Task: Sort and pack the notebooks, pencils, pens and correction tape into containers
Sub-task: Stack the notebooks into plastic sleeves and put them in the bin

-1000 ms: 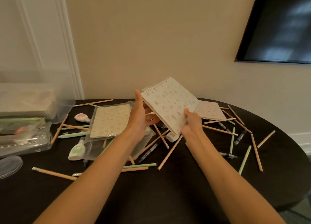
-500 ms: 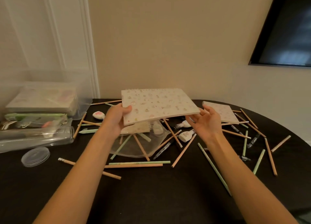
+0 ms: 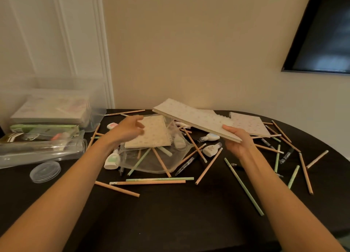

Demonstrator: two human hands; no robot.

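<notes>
Right hand (image 3: 236,144) pinches the lifted notebook (image 3: 193,119) at its near-right corner, thumb on top, fingers under. The book hangs clear of the table (image 3: 170,213). Its long axis runs from that hand up and left, far end higher, over the clutter.

Left hand (image 3: 126,131) is loose, fingers spread, holding nothing (motion-blurred, so contact can't be called).

Key relation: the second notebook (image 3: 153,133) lies flat on a mesh pouch (image 3: 151,166), just right of the left fingertips. Its long axis points away from the person, spiral on the right edge. The left hand is clearly nearer; the right is busy.

The clear bin (image 3: 94,109), with a stack inside, sits near the left hand on its left, with an open path between.

Likely next: the left hand takes the book's left edge. Risk: the slack pouch and the pencils (image 3: 151,182) around it may drag along.

A third notebook (image 3: 250,124) lies flat behind the right hand.
</notes>
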